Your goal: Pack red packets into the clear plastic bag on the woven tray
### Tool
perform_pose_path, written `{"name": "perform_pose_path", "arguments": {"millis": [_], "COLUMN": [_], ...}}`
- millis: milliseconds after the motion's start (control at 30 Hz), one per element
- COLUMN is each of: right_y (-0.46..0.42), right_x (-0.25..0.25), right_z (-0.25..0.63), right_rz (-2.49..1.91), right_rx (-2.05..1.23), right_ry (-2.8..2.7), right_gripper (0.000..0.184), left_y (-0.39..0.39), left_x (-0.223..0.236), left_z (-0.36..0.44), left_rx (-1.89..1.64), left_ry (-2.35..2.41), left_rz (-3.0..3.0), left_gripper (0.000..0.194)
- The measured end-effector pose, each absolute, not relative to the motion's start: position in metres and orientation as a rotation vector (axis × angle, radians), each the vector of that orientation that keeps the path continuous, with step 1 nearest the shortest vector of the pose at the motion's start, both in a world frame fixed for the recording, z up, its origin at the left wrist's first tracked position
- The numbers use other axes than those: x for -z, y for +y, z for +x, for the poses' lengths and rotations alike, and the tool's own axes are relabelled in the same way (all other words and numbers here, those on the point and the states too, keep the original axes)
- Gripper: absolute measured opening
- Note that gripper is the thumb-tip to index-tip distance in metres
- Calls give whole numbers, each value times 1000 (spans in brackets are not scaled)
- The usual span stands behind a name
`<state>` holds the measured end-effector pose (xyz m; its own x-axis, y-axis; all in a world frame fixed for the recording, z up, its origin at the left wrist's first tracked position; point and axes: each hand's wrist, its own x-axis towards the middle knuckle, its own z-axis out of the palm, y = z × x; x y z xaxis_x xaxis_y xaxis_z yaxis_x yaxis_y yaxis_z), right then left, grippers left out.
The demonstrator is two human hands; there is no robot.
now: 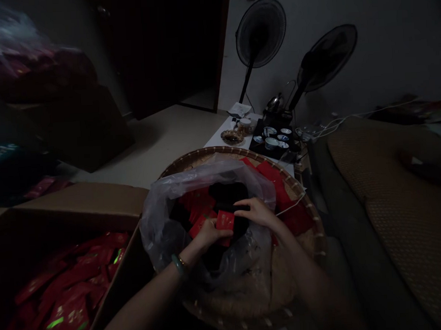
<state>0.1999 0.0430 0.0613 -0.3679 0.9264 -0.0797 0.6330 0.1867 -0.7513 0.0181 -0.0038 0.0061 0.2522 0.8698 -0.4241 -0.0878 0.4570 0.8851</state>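
My left hand [208,233] is closed on a small red packet [225,221] with gold print, its thumb across the front. Close to the packet's upper right edge, my right hand [259,212] has its thumb and fingertips around something dark that I cannot make out. Both hands are over the mouth of a clear plastic bag [156,212]. Inside the bag, more red packets [196,205] lie at the left among dark contents [229,190] too dim to identify. The bag rests in a round woven bamboo tray [286,282]. Red packets [276,181] also lie at the tray's right side.
At the left stands an open cardboard box [85,197] filled with red wrapped packs [72,291]. Beyond the tray, a low table [219,134] carries teacups [271,142] and a kettle [275,103]. Two fans [261,32] stand behind. A cushioned seat [396,200] is at the right.
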Motion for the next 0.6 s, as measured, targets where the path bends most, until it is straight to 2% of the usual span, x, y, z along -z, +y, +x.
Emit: {"name": "perform_pose_path", "arguments": {"millis": [600], "right_y": [44], "right_x": [-57], "right_z": [202], "right_rz": [-1481], "right_rx": [-1003], "right_ry": [-2062], "right_gripper": [29], "left_y": [-5], "left_x": [-11], "left_z": [18], "left_rx": [-786], "left_ry": [1031], "left_rz": [748], "left_gripper": [46]}}
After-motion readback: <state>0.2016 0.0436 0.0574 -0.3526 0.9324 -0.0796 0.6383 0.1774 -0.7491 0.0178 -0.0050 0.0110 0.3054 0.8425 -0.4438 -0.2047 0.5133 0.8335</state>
